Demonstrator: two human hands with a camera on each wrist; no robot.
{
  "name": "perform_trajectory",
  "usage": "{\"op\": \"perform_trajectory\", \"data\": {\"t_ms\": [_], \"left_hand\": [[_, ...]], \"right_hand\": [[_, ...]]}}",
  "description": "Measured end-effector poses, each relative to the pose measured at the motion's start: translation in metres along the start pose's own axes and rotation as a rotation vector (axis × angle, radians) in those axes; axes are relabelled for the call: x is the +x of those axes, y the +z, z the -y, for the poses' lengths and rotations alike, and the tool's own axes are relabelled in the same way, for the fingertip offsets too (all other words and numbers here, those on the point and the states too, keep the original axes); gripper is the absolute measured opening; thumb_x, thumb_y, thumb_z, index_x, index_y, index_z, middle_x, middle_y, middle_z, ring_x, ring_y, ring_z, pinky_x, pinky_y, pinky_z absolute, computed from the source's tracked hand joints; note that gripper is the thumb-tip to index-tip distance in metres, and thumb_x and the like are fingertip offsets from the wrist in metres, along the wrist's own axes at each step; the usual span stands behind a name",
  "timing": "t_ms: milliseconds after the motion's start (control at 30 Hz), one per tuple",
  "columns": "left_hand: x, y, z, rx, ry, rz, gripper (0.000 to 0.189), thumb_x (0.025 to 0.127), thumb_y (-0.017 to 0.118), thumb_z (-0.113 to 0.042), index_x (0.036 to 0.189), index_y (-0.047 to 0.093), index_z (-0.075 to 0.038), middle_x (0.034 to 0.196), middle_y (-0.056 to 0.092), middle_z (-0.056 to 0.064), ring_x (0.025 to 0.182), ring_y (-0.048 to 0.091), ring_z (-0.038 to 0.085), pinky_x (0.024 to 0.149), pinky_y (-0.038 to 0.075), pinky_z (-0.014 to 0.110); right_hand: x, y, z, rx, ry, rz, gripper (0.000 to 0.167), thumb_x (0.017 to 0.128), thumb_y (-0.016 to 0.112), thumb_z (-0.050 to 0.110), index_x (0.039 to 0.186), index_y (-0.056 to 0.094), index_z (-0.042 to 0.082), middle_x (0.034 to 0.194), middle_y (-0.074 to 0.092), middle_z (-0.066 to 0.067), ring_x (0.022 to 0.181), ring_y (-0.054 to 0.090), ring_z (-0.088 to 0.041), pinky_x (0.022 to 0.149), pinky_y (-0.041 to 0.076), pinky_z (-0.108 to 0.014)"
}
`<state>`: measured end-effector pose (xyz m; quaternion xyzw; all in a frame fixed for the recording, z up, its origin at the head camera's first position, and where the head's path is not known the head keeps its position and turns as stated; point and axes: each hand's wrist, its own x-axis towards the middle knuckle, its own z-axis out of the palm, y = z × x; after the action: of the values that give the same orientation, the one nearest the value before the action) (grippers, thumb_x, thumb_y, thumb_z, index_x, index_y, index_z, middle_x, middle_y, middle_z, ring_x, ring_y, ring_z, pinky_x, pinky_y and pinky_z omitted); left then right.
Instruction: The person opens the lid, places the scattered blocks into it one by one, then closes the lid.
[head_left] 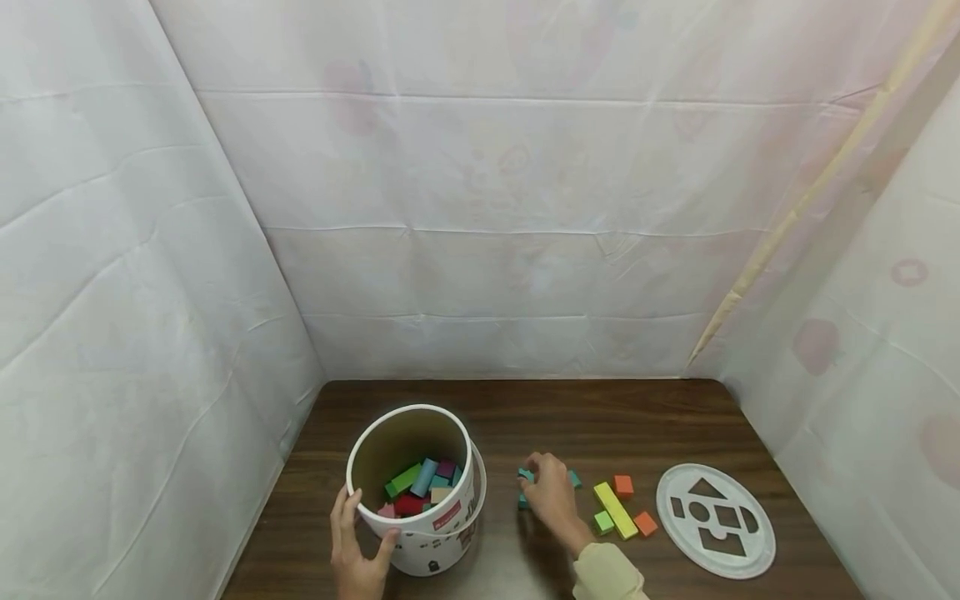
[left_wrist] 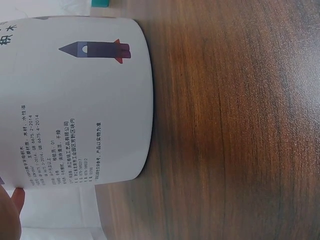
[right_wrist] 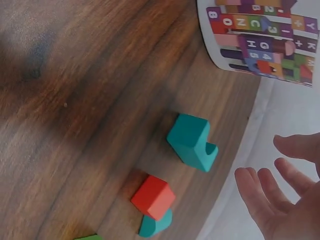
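Note:
My left hand [head_left: 356, 546] rests against the outside of a white bucket [head_left: 416, 550], fingers at its left side near the rim and thumb on the front. The bucket stands upright, with colored blocks [head_left: 423, 477] inside. In the left wrist view, the printed bucket wall [left_wrist: 75, 100] fills the left side. My right hand [head_left: 552, 497] is over the table right of the bucket, among teal blocks [head_left: 522, 502]. The right wrist view shows its fingers loosely bent, nothing between them, beside a teal block with a rounded notch [right_wrist: 189, 137].
Right of my right hand lie a yellow bar [head_left: 615, 510], a green block [head_left: 603, 522] and two orange-red blocks [head_left: 623, 486]. A white lid with shaped holes [head_left: 678, 529] lies farther right. White sheets [head_left: 480, 283] hang around the brown table [head_left: 600, 408].

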<state>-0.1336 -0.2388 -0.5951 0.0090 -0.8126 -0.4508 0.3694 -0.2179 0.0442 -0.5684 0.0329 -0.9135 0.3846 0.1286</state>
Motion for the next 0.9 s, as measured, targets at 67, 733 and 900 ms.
{"op": "perform_trajectory", "data": {"t_ms": [67, 733, 900], "left_hand": [[0.0, 0.0, 0.0, -0.006, -0.001, -0.001, 0.085, 0.066, 0.083, -0.004, 0.141, 0.042, -0.007, 0.145, 0.035, 0.015, 0.125, 0.038, 0.016, 0.094, 0.033, 0.009], [0.0, 0.002, 0.006, -0.051, 0.103, -0.042, 0.083, 0.064, 0.083, -0.005, 0.138, 0.045, -0.003, 0.143, 0.038, 0.018, 0.126, 0.037, 0.009, 0.095, 0.033, 0.008], [0.0, 0.002, 0.007, -0.044, 0.056, -0.037, 0.082, 0.065, 0.083, -0.005, 0.138, 0.045, -0.004, 0.144, 0.037, 0.015, 0.126, 0.037, 0.007, 0.095, 0.034, 0.008]], "right_hand": [[0.0, 0.004, -0.002, -0.01, -0.012, -0.012, 0.015, 0.075, 0.076, 0.004, 0.087, 0.069, 0.001, 0.084, 0.063, -0.011, 0.071, 0.055, -0.016, 0.056, 0.047, -0.03], [-0.007, 0.024, -0.021, -0.129, -0.009, -0.027, 0.025, 0.068, 0.083, 0.009, 0.082, 0.063, 0.001, 0.074, 0.062, -0.009, 0.066, 0.06, -0.022, 0.052, 0.049, -0.035], [-0.009, 0.031, -0.025, -0.164, -0.006, -0.034, 0.023, 0.066, 0.083, 0.009, 0.077, 0.064, 0.002, 0.074, 0.059, -0.009, 0.068, 0.06, -0.026, 0.053, 0.05, -0.037]]}}
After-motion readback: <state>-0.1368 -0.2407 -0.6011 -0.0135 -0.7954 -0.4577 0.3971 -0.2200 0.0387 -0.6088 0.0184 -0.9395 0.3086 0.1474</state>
